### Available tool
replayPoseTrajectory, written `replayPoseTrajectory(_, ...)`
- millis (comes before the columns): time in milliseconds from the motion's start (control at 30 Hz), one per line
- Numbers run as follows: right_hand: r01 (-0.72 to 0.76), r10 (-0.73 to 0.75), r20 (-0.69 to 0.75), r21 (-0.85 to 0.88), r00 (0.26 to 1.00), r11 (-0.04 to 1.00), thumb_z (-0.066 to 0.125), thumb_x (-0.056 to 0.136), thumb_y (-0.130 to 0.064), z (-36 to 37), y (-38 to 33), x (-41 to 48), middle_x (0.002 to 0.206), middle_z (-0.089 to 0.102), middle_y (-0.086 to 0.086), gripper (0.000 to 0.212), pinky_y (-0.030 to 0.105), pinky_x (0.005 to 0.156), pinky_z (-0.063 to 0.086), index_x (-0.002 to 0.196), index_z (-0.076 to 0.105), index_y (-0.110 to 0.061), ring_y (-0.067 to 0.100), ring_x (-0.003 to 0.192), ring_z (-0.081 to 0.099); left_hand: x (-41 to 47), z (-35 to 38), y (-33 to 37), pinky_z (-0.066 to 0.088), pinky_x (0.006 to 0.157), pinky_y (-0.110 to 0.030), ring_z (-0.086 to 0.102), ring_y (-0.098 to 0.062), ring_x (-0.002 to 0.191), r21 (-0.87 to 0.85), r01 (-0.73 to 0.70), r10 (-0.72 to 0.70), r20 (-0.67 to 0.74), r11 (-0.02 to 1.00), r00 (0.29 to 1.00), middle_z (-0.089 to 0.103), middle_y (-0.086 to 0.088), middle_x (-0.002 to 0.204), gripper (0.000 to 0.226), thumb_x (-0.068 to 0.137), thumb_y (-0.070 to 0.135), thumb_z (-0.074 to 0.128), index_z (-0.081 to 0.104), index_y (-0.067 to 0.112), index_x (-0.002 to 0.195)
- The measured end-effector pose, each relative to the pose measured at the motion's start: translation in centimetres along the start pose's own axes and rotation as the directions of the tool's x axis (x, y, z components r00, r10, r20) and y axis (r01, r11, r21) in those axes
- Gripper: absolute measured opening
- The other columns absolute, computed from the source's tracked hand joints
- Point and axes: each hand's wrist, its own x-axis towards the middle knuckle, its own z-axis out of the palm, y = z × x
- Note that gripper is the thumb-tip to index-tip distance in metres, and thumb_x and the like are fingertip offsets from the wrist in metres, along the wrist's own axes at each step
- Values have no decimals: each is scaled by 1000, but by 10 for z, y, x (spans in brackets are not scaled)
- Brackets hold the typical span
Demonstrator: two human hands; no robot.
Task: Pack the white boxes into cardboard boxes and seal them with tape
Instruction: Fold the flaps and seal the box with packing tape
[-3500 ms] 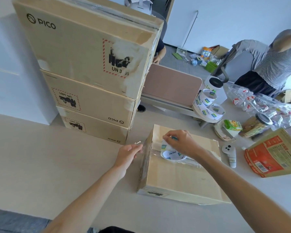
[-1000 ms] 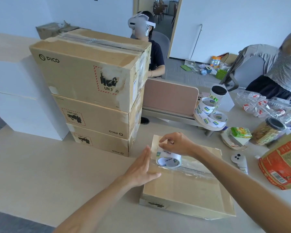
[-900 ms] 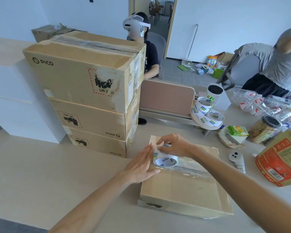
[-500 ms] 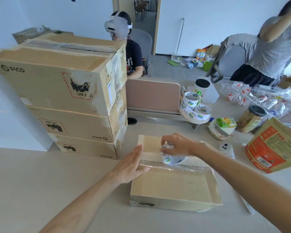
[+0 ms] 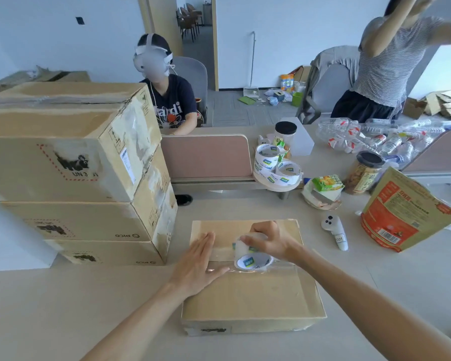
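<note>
On the cardboard box point(image 5: 253, 298) near the worktop's point(image 5: 63, 308) front edge, the left grip point(image 5: 197, 264) lies flat, palm down — the right grip point(image 5: 270, 243) clutches the tape roll point(image 5: 253, 261).

Near cardboard box point(image 5: 253, 298): plain tan, small black print on the near side. Tape roll point(image 5: 253, 259) on it: white with blue-and-green labels, same pattern on the spare rolls point(image 5: 276, 166) farther back. Left stack of cartons point(image 5: 63, 142): tan, black marks inside red dashed frames. Divider point(image 5: 206, 156): dusty pink. Pouch point(image 5: 399, 217), right: red-orange on kraft brown. Controller point(image 5: 335, 231): white. Far-right person's top point(image 5: 393, 63): thin grey-white stripes.
</note>
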Motion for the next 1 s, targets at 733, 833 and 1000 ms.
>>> replayPoseTrajectory(733,67,-107,-94,-349,990,935,60,90,-43,-99,88,-56,59,66,-6,27,32,65,52,78,72,-22,16,59,61,7,15,-9,-14,117,-20,-19,0,144,72,-39,41,-27,997,999,-15,10,159,98,83,83,19,-6,19,153)
replayPoseTrajectory(833,98,-127,-9,-578,992,810,41,89,-55,-95,100,-58,59,63,0,50,38,60,51,77,71,-17,22,58,58,8,17,-9,-15,116,-20,-18,-1,145,104,-42,47,-37,994,998,-14,8,160,100,80,84,14,-7,18,153)
replayPoseTrajectory(1000,60,-79,-11,-551,997,833,43,90,-54,-90,118,-66,75,72,-3,46,38,68,53,84,75,-21,19,69,65,11,21,-10,-11,119,-23,-21,1,144,88,-42,45,-31,995,999,-15,9,160,99,79,85,12,-10,21,151)
